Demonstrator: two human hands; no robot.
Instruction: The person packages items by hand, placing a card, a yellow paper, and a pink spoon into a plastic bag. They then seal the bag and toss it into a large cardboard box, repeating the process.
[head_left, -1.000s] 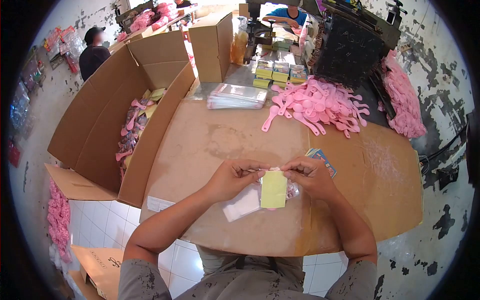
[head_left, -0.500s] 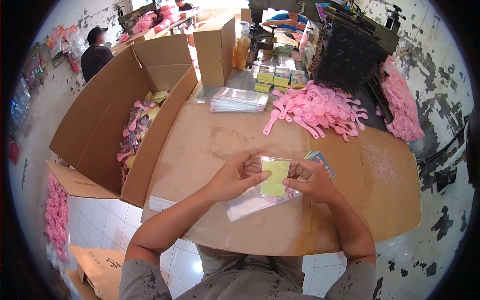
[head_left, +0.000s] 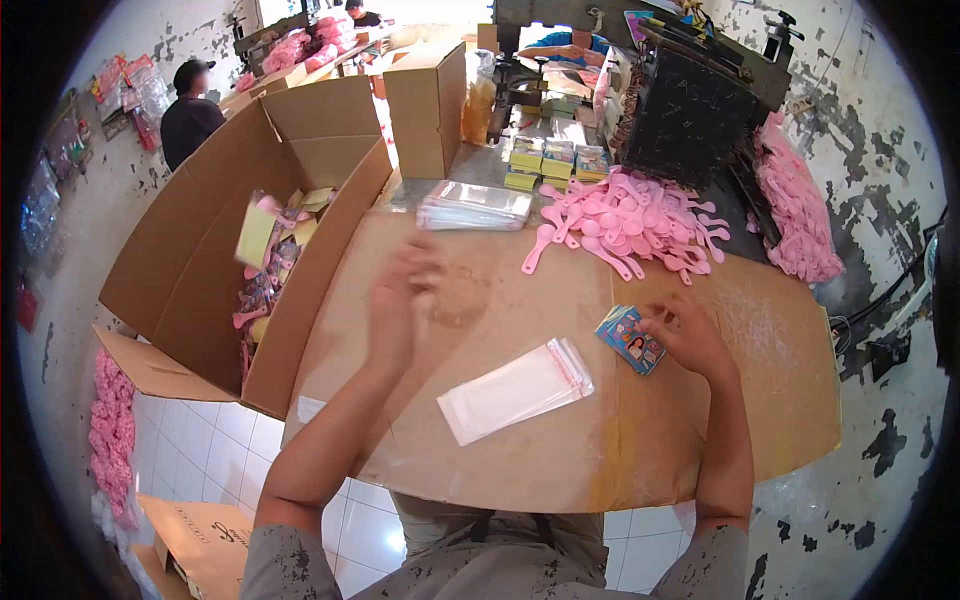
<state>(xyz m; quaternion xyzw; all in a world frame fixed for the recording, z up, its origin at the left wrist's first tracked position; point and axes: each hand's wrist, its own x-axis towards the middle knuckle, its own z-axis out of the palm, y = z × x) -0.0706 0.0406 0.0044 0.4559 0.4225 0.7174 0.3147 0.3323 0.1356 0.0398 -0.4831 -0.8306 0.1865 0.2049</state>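
Leftmost, the box [head_left: 190, 235] shows a tilted packet [head_left: 257, 233] in its opening; the blurred left hand [head_left: 405, 275], well apart, has loose, empty fingers. Bags [head_left: 515, 395] lie mid-table. Cards [head_left: 632, 346] adjoin the right hand [head_left: 688, 335], whose grip cannot be told.

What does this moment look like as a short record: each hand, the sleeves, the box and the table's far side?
Left hand: blurred, above the table; nothing visible in it
Right hand: fingertips at the stack of cards; grip unclear
Clear sleeves: flat on the table, between the arms
Open box: at left, packets inside; yellow-backed packet blurred, airborne or resting unclear
Far side: heaped pink spoons, right of clear bags
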